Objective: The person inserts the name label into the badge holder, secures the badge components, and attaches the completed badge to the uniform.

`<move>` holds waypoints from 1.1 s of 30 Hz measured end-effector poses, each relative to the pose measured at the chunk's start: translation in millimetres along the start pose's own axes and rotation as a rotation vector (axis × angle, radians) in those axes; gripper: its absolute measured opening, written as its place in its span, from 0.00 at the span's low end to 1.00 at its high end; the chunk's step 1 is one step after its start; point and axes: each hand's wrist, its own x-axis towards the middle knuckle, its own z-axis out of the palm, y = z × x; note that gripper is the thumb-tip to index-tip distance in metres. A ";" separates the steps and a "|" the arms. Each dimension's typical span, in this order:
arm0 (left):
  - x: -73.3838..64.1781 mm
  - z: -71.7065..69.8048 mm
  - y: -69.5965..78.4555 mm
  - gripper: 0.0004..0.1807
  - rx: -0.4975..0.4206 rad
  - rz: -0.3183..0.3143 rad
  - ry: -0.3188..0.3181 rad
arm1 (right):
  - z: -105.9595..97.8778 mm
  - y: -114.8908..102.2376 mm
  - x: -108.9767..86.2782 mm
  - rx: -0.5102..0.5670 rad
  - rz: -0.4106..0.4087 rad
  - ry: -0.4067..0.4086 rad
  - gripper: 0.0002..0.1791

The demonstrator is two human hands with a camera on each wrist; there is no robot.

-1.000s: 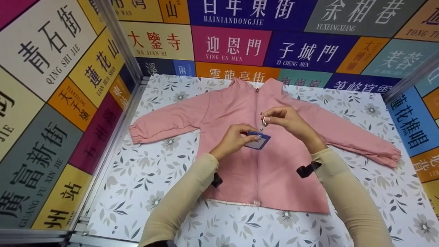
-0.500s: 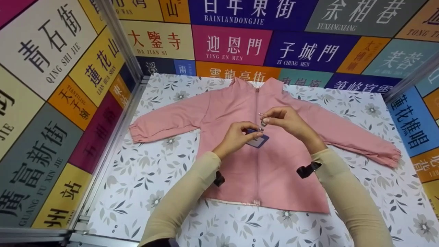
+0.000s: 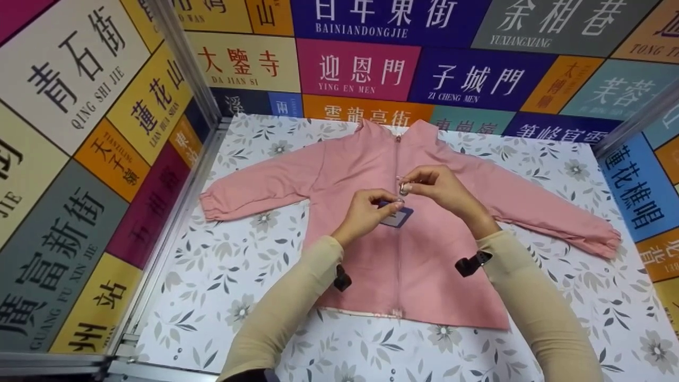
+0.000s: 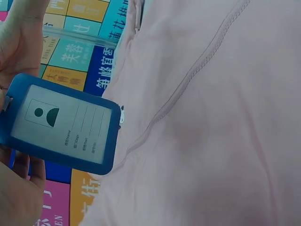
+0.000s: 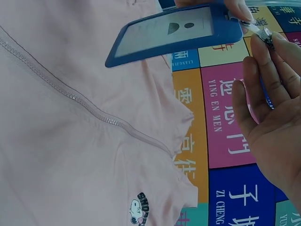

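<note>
A blue-framed ID badge holder (image 4: 66, 123) with a white card inside hangs above a pink zip jacket (image 3: 360, 265). My left hand (image 3: 363, 213) pinches the top end of the badge between thumb and fingers. Just above it and to the right, my right hand (image 3: 440, 187) pinches a small shiny metal clip (image 5: 264, 34) that is joined to the badge by a short strap (image 5: 251, 26). The other fingers of the right hand are loosely bent in the right wrist view. Beneath both hands the jacket lies flat, front up, its zipper (image 5: 94, 110) running down the middle.
The jacket rests on a table (image 3: 212, 276) covered with a white leaf-and-flower cloth. Its sleeves (image 3: 265, 180) spread left and right. Panels with printed characters (image 3: 355, 69) stand behind and at both sides, with a metal frame post (image 3: 199, 74) at the left corner.
My left hand has shifted its pinch from the badge's face to its top end near the strap. The badge has tilted, and my right hand has moved slightly left with the clip.
</note>
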 end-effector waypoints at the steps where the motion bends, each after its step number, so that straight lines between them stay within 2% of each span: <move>1: -0.1 0.3 -0.9 0.06 -0.013 -0.003 0.002 | 0.6 0.5 0.2 -0.003 -0.001 0.000 0.14; 9: -0.7 0.9 -4.3 0.06 -0.054 0.020 0.010 | 3.1 5.5 -0.2 -0.005 -0.018 0.011 0.14; 17: -2.1 2.0 -4.8 0.07 -0.049 0.033 0.018 | 4.1 9.5 -1.4 -0.010 -0.039 0.011 0.15; 23: -10.4 -2.8 17.1 0.08 -0.043 0.018 0.013 | 10.3 11.2 -2.1 -0.009 -0.035 0.079 0.14; 25: -10.0 -2.3 13.5 0.09 -0.056 0.009 0.026 | 12.9 12.1 -2.0 0.000 -0.034 0.095 0.14; 30: -3.0 3.7 -15.1 0.07 -0.086 -0.014 0.098 | 23.1 18.8 0.7 0.004 -0.059 0.150 0.15; 33: -2.6 4.1 -19.8 0.07 -0.075 -0.038 0.137 | 31.7 26.4 4.1 0.009 -0.076 0.196 0.16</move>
